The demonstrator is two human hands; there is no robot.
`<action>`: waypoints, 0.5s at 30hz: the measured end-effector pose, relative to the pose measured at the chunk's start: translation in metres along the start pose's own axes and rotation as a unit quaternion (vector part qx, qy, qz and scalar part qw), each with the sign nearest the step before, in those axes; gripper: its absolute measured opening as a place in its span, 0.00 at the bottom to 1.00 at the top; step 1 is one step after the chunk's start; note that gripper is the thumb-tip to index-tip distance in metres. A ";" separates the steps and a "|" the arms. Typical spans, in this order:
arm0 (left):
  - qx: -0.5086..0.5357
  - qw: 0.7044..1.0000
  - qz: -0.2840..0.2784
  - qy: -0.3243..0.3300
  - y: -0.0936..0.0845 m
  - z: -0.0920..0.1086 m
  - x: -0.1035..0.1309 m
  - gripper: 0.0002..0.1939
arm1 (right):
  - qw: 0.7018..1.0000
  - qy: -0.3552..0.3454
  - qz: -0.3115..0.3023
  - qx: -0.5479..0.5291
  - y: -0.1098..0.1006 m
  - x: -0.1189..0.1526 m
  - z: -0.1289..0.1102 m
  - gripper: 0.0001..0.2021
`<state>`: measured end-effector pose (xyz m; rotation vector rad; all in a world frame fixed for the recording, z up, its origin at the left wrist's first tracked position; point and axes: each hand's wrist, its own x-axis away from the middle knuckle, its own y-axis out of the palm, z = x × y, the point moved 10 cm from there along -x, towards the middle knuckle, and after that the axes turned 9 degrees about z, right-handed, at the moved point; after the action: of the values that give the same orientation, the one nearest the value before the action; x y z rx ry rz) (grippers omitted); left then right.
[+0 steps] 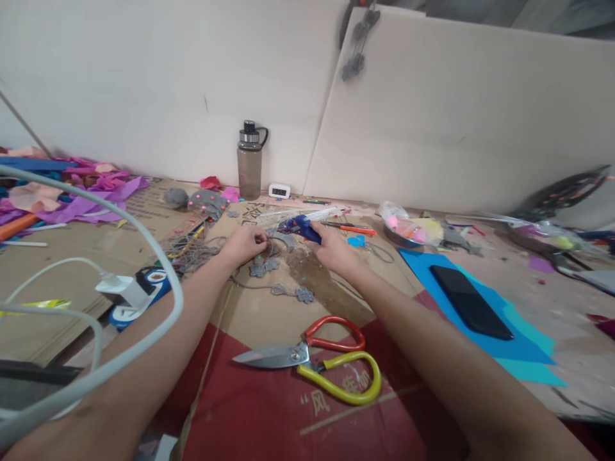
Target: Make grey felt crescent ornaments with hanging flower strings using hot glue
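My left hand [246,245] is closed in a pinch on a thin grey cord [280,239] that curves near its fingertips. My right hand [334,248] is wrapped round a blue-handled tool [306,227], its tip pointing left toward my left hand; the tip is too small to make out. Below the hands lie small grey flower-shaped pieces [305,294] joined by cord, on a cardboard sheet [273,320]. Nearer to me rest large scissors [307,358] with one red and one yellow handle, blades slightly apart and pointing left.
Tangled grey cord [192,246] and a power strip [156,285] lie left. A white cable [163,256] crosses the foreground. Behind stand a bottle [250,168] and a small clock [279,191]. On the right are a bowl [407,240] and a phone [469,301] on blue sheets.
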<state>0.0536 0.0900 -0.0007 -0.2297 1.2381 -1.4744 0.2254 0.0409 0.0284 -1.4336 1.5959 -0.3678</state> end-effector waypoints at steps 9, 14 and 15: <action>-0.001 1.000 -0.004 0.005 0.000 0.003 0.001 0.08 | 0.998 0.057 -0.001 -0.015 0.018 -0.001 0.025 0.23; -0.001 1.000 -0.004 0.017 0.003 0.001 0.001 0.08 | 0.988 -0.084 -0.048 0.121 0.013 0.006 -0.008 0.23; -0.004 1.000 -0.004 0.018 0.004 0.000 0.000 0.08 | 0.979 -0.122 -0.058 0.150 0.013 0.009 -0.017 0.24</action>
<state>0.0555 0.0905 -0.0039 -0.2144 1.2723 -1.4864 0.2051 0.0302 0.0244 -1.2859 1.2061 -0.4608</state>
